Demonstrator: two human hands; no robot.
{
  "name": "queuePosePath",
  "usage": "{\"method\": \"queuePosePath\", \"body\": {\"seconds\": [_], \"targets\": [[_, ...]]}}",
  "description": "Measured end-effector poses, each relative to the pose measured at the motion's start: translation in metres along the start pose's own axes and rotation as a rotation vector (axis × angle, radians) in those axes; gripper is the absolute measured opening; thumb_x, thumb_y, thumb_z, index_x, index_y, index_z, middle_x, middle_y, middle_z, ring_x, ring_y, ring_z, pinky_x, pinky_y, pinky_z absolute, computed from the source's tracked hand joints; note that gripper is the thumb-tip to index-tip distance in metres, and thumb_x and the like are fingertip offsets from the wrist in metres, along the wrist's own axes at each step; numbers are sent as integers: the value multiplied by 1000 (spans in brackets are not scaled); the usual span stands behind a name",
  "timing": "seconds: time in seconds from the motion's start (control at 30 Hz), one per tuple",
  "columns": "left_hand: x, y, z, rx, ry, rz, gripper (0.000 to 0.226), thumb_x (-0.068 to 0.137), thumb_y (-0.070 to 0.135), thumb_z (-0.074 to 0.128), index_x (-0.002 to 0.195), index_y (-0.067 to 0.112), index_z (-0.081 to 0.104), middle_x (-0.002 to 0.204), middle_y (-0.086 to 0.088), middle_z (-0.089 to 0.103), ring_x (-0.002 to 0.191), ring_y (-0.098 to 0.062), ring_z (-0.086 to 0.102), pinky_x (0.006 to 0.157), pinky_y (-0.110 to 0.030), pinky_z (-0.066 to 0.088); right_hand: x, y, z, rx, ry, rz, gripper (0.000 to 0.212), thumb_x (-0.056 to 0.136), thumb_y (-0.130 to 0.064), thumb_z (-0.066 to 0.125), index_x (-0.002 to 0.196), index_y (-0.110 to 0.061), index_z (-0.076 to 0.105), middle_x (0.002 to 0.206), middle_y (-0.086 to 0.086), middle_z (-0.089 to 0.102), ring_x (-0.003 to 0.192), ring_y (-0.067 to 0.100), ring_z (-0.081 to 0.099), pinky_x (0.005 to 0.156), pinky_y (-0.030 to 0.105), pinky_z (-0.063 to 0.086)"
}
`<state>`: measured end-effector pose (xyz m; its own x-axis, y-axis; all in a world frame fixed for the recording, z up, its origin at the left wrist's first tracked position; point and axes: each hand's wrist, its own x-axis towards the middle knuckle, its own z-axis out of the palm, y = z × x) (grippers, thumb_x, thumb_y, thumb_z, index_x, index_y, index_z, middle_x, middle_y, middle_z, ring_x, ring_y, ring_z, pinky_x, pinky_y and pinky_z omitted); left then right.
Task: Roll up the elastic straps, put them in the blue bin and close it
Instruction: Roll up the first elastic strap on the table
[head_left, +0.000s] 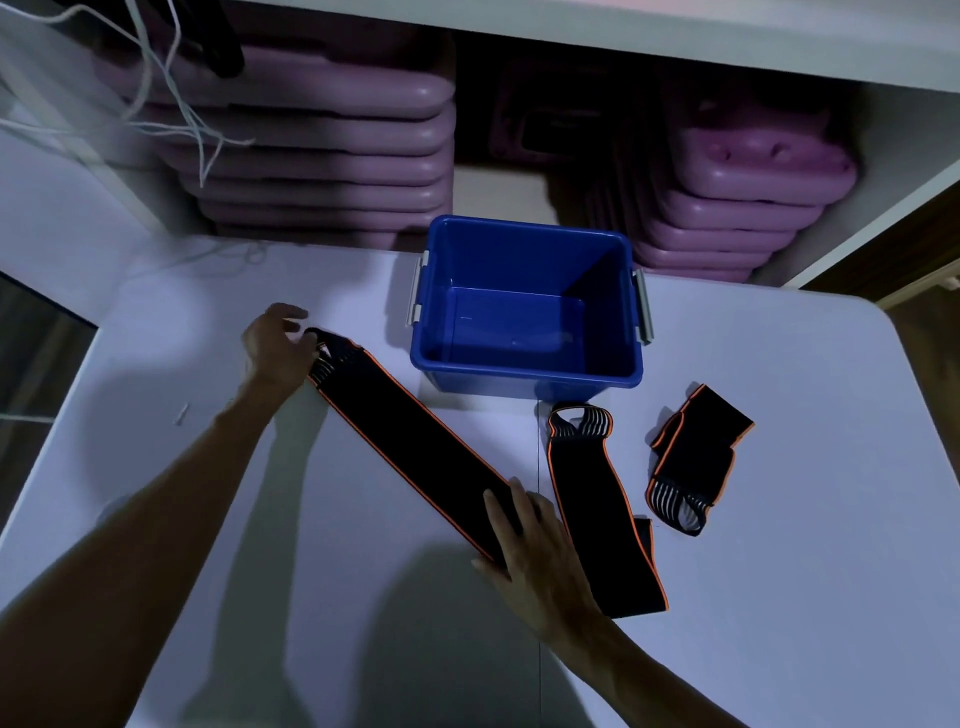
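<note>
A long black elastic strap with orange edges (410, 441) lies flat and stretched diagonally across the white table (779, 597). My left hand (278, 348) grips its looped far end. My right hand (535, 545) presses flat on its near end, fingers spread. A second strap (597, 499) lies unrolled just right of that hand. A third, folded strap (696, 457) sits further right. The blue bin (524, 374) stands open and empty behind the straps, grey latches on both sides. No lid shows in this view.
Stacks of purple plastic boards (322, 156) fill the shelf behind the table, with another stack (727, 208) at the right. White cords (171, 93) dangle at the upper left. The table's rounded right edge meets a dark floor.
</note>
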<state>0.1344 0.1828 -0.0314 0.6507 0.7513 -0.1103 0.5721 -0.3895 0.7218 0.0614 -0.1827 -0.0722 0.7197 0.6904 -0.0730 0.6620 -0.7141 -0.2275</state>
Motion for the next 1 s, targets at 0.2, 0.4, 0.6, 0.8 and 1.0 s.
{"method": "queuePosePath", "body": {"seconds": [0.2, 0.4, 0.6, 0.8, 1.0], "targets": [[-124, -47, 13, 103, -73, 510, 28, 89, 18, 53, 111, 2, 61, 110, -22, 56, 100, -34, 56, 89, -41, 47, -25, -12, 2, 254, -40, -102, 83, 82, -60, 59, 147, -13, 36, 152, 18, 37, 128, 32, 43, 90, 38, 55], [-223, -74, 5, 296, -274, 637, 30, 91, 28, 49, 112, 12, 63, 121, -13, 58, 110, -32, 55, 90, -39, 44, -29, -22, -3, 263, -117, -355, 60, 88, -27, 68, 141, -16, 43, 153, 10, 35, 128, 28, 42, 97, 41, 50], [-276, -86, 8, 358, -371, 768, 46, 81, 43, 63, 118, 14, 61, 119, -7, 60, 111, -23, 53, 93, -31, 42, -17, -21, 4, 108, -30, -425, 50, 85, -19, 64, 134, -14, 54, 141, 10, 51, 124, 29, 44, 89, 38, 49], [-276, -86, 18, 325, -241, 836, 52, 70, 28, 73, 113, 7, 52, 110, -10, 58, 100, -22, 49, 66, -32, 58, -12, -24, 10, -13, 104, -494, 33, 90, -27, 65, 119, -10, 64, 120, 9, 63, 107, 30, 56, 78, 38, 51], [-284, -80, 17, 402, -193, 816, 36, 81, 25, 52, 108, 3, 63, 97, -12, 68, 84, -24, 68, 55, -28, 58, -14, -29, 14, -96, 129, -554, 39, 91, -22, 62, 125, -3, 58, 118, 11, 62, 107, 31, 58, 79, 38, 50]]}}
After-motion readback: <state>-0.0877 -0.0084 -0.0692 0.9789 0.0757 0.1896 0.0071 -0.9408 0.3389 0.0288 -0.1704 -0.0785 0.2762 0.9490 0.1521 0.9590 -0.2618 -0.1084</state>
